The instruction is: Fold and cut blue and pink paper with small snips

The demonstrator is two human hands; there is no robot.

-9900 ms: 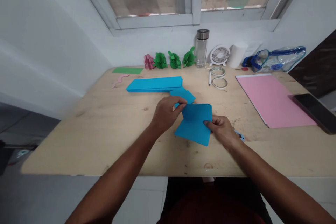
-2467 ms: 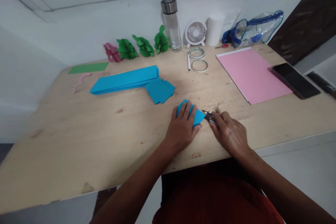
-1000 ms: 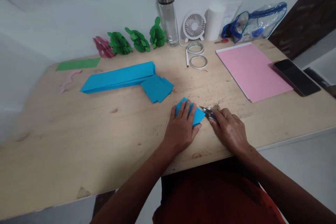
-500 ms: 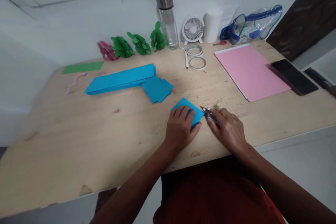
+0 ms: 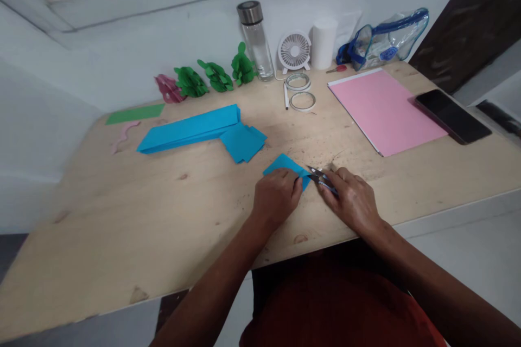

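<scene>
Plain blue paper square [image 5: 284, 162], pink sheet [image 5: 388, 111], green paper strip [image 5: 135, 114], black phone [image 5: 453, 115]

The small blue paper [image 5: 283, 162] lies near the front edge of the desk [image 5: 122, 222], partly hidden, seemingly folded, a corner toward the back edge. At its right corner, dark-bladed snips [image 5: 317, 175] point leftward, blades spread; contact is unclear.
</scene>
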